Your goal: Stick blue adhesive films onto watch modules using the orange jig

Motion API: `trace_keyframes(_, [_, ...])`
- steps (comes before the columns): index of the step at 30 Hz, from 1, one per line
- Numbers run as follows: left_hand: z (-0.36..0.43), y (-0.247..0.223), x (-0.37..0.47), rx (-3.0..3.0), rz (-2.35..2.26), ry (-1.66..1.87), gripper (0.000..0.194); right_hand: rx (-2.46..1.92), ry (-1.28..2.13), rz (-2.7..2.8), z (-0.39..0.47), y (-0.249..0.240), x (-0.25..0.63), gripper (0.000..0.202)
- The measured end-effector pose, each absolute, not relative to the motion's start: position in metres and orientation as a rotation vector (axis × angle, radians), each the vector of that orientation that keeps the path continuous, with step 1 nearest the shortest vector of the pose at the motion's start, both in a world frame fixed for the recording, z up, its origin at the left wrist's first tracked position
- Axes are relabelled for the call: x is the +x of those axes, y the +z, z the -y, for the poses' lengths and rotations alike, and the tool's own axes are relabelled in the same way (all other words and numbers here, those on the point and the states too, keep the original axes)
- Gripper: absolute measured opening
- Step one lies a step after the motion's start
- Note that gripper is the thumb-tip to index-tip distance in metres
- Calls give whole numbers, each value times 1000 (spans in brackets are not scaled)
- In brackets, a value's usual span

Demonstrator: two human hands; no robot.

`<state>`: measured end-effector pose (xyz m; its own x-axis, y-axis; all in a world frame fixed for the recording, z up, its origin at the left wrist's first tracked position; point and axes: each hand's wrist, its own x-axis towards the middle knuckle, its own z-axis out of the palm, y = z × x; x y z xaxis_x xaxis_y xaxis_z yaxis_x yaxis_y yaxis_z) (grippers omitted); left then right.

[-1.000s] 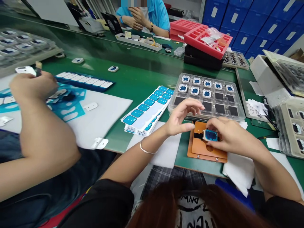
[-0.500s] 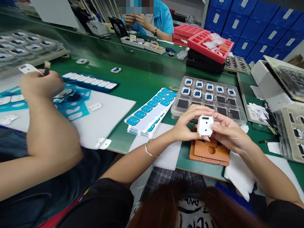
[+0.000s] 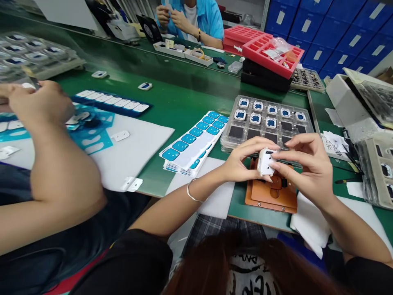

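Note:
A small white plastic housing (image 3: 265,161) with dark holes and a dark slot is held up above an orange fixture (image 3: 264,196). My left hand (image 3: 242,162) grips it from the left between thumb and fingers. From the right, my right hand (image 3: 313,168) pinches its edge with thumb and forefinger, the other fingers raised. Part of the fixture is hidden beneath my hands. Just behind stands a stack of clear trays (image 3: 267,123), with white-and-blue housings in some pockets and dark pads in others. Left of my hands lies a pile of blue sticker sheets (image 3: 193,143).
At left a co-worker's hand (image 3: 43,102) holds a small tool over white foam sheeting (image 3: 147,139). Another person (image 3: 190,24) sits across the bench. Red trays (image 3: 273,53) stand at the back, more trays (image 3: 380,172) at far right, a white cloth (image 3: 310,225) at the front edge.
My right hand has shifted slightly right, its upper fingers lifting away, and the housing has turned a little. The co-worker's hand at left has moved left.

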<state>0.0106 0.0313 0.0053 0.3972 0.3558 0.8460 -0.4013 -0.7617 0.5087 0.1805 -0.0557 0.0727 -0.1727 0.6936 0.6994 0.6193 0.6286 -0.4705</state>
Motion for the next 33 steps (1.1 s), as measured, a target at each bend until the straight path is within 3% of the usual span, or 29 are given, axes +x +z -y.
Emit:
trace_keyframes(5, [-29, 7, 11, 2004, 30, 1391, 62, -1048, 15, 1931, 60, 76, 180, 15])
trace_keyframes(15, [-27, 0, 15, 2055, 83, 1379, 50, -1144, 192, 1919, 61, 80, 184, 6])
trace_keyframes(26, [-25, 4, 11, 2014, -38, 1479, 54, -986, -363, 1995, 88, 88, 173, 21])
trace_keyframes(30, [-28, 3, 11, 1732, -8, 1316, 66, -1037, -436, 1987, 87, 102, 198, 17])
trace_keyframes(33, [-28, -2, 12, 1490, 19, 1185, 68, -1258, -853, 1777, 76, 111, 224, 7])
